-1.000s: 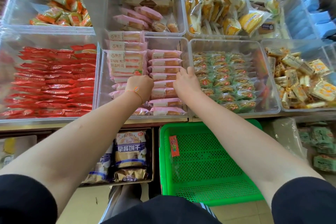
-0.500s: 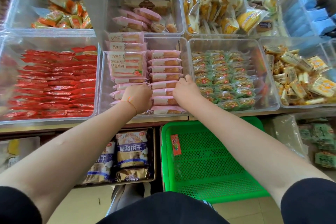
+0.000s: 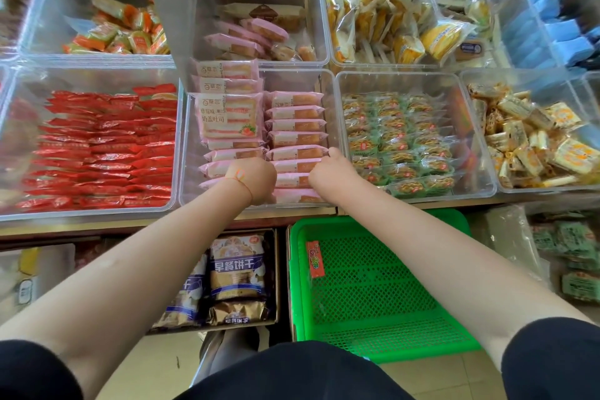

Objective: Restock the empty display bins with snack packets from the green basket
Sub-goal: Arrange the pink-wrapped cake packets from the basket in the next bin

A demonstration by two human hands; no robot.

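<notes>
In the clear middle bin [image 3: 185,153] at the front of the shelf, both hands work among rows of pink snack packets [image 3: 293,127]. The left hand [image 3: 251,180] is curled into a fist over the near end of the left row, knuckles down, a thin orange string around its wrist; whether its fingers grip a packet I cannot tell, since they are hidden under the back of the hand. The right hand [image 3: 331,172] rests just beside it on the right row, fingers bent down onto the packets near the bin's right wall, and its hold is likewise hidden. Farther back in the same bin stand larger pink-and-white packets [image 3: 229,114] with printed lettering.

Below the shelf edge, between the two forearms, sits the green basket [image 3: 376,289], its mesh floor bare except for one small red packet [image 3: 315,259] lying against its left wall. Left of the basket, a cardboard box [image 3: 277,269] holds blue and brown biscuit bags [image 3: 236,265].

To the left of the pink bin, another bin is packed with red packets [image 3: 104,146]. To its right lie green-wrapped snacks [image 3: 396,140], then a bin of yellow and white packets [image 3: 532,140]. The back row holds orange packets [image 3: 123,32], a few pink ones [image 3: 246,36] and yellow cakes [image 3: 386,19].
</notes>
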